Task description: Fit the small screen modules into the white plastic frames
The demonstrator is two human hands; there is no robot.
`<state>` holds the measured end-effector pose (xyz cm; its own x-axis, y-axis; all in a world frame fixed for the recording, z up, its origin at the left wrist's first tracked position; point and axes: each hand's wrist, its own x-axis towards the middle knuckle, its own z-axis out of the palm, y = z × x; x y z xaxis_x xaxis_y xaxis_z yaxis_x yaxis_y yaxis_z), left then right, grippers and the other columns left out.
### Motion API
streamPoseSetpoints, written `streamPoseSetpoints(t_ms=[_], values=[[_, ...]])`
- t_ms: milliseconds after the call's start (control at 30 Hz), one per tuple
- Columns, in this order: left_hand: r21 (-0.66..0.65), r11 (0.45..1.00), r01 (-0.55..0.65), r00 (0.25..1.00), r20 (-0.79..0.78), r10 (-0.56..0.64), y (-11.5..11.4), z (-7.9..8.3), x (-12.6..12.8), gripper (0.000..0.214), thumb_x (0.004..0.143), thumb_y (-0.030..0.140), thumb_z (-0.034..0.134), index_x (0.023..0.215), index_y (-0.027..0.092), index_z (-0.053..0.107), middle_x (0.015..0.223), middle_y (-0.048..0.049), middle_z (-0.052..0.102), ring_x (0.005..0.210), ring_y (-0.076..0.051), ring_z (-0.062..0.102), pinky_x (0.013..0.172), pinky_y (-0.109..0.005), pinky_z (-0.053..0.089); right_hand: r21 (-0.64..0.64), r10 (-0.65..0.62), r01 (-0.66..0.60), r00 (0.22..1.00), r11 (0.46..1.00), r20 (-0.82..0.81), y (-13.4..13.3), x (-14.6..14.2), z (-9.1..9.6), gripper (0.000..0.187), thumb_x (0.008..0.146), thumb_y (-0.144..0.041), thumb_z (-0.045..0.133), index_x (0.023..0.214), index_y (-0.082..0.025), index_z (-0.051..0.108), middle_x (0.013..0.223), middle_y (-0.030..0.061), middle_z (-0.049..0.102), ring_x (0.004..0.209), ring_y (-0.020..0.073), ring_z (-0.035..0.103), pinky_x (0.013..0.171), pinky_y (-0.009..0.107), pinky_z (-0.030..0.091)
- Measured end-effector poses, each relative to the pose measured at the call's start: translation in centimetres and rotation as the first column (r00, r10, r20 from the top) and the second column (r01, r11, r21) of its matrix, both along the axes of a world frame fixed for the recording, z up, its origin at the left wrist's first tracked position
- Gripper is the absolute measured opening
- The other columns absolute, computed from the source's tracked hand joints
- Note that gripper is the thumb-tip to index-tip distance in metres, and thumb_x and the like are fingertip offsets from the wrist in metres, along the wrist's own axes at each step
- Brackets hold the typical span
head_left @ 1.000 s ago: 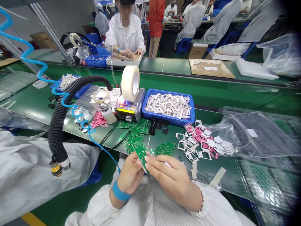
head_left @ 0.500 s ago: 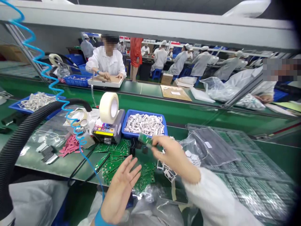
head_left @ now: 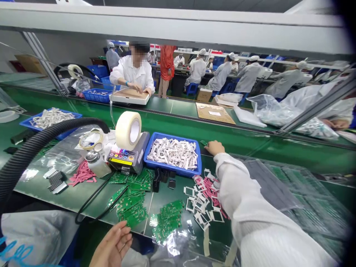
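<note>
My right hand is stretched out to the far side of the bench, right of the blue bin of white frames. Its fingers are closed on the edge of a small green circuit board, partly hidden by the hand. My left hand is low at the bench's front edge, palm turned inward, fingers apart and holding nothing. Just beyond it lies a pile of green circuit boards. A smaller group of boards lies to the right, near loose white frames and pink strips.
A tape dispenser carries a big tape roll left of the bin. A black hose arches over the left side. Bagged boards lie at right. A co-worker in white sits across the bench.
My right hand has moved away and to the right with the circuit board, uncovering pink strips. My left hand has dropped down and left. The blue coiled hose has swung to the lower left.
</note>
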<state>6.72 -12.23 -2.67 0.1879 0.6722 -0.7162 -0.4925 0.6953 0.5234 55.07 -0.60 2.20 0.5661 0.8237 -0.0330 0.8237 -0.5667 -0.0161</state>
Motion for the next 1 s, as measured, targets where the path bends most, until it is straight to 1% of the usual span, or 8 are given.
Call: streamPoseSetpoints(t_ms=[200,300,467,567,667,800,867,1000], values=[[0.071,0.997,0.020,1.000,0.021,-0.021,0.0,1.6,1.8,0.028,0.057,0.021,0.080,0.082,0.017,0.070,0.069,-0.0023,0.069,0.068,-0.014,0.063,0.068,-0.027,0.053,-0.142,0.095,-0.118,0.982,0.983,-0.164,-4.4,-2.5,-1.2,0.030,0.089,-0.033,0.054,0.113,-0.016,0.055,0.113,0.0071,0.058,0.096,0.0181,0.059,0.081,0.038,0.051],[0.131,0.989,0.062,0.994,0.079,-0.073,-0.1,2.6,2.8,0.020,0.065,0.022,0.074,0.084,0.016,0.069,0.069,-0.0015,0.065,0.069,-0.013,0.061,0.069,-0.027,0.051,-0.132,0.134,-0.163,0.969,0.978,-0.209,-6.6,-4.4,-1.1,0.029,0.089,-0.033,0.054,0.113,-0.016,0.055,0.112,0.0067,0.059,0.094,0.0175,0.060,0.080,0.037,0.051],[0.243,0.954,0.173,0.956,0.193,-0.222,-0.2,4.3,3.6,0.014,0.077,0.021,0.064,0.090,0.016,0.068,0.074,-0.0035,0.067,0.075,-0.013,0.062,0.079,-0.029,0.049,0.081,0.232,-0.219,0.943,0.972,-0.240,-9.4,-8.4,3.2,0.017,0.089,-0.027,0.052,0.092,-0.013,0.061,0.088,0.0061,0.064,0.077,0.0150,0.061,0.070,0.032,0.050],[0.285,0.908,0.308,0.897,0.229,-0.377,-0.6,5.1,4.2,0.027,0.081,0.025,0.061,0.107,0.018,0.063,0.096,-0.0101,0.069,0.089,-0.020,0.065,0.084,-0.035,0.048,0.241,0.458,-0.394,0.824,0.887,-0.335,-12.2,-14.0,5.3,0.015,0.087,-0.025,0.051,0.079,-0.018,0.062,0.075,0.0019,0.065,0.068,0.0134,0.060,0.064,0.026,0.048],[0.300,0.843,0.447,0.813,0.257,-0.522,-1.2,5.2,4.9,0.039,0.078,0.032,0.064,0.115,0.020,0.059,0.114,-0.0140,0.065,0.097,-0.025,0.064,0.081,-0.040,0.050,0.330,0.624,-0.530,0.667,0.782,-0.407,-15.0,-21.2,5.0,0.010,0.082,-0.024,0.057,0.074,-0.020,0.062,0.063,-0.0041,0.062,0.056,0.0101,0.056,0.054,0.020,0.044],[0.301,0.806,0.509,0.787,0.217,-0.578,-1.7,4.6,5.2,0.037,0.073,0.032,0.070,0.106,0.016,0.063,0.088,-0.0097,0.069,0.079,-0.020,0.068,0.069,-0.031,0.051,0.446,0.755,-0.609,0.505,0.656,-0.419,-15.8,-26.4,2.6,0.003,0.080,-0.019,0.061,0.078,-0.020,0.064,0.068,-0.0047,0.063,0.060,0.0077,0.059,0.056,0.017,0.045],[0.271,0.837,0.476,0.823,0.197,-0.532,-1.7,4.3,4.8,0.037,0.071,0.029,0.072,0.105,0.016,0.063,0.080,-0.0068,0.069,0.075,-0.018,0.068,0.068,-0.028,0.050,0.441,0.752,-0.609,0.532,0.659,-0.389,-14.8,-26.1,1.5,0.004,0.080,-0.024,0.063,0.081,-0.021,0.065,0.077,-0.0028,0.066,0.070,0.0094,0.062,0.063,0.019,0.048],[0.228,0.889,0.397,0.872,0.207,-0.443,-1.6,3.8,3.2,0.034,0.074,0.028,0.069,0.105,0.016,0.063,0.086,-0.0089,0.071,0.080,-0.019,0.068,0.074,-0.031,0.051,0.375,0.574,-0.466,0.775,0.802,-0.264,-11.5,-23.4,-1.4,0.019,0.083,-0.025,0.058,0.099,-0.016,0.063,0.098,0.0100,0.064,0.085,0.0183,0.063,0.074,0.031,0.050]])
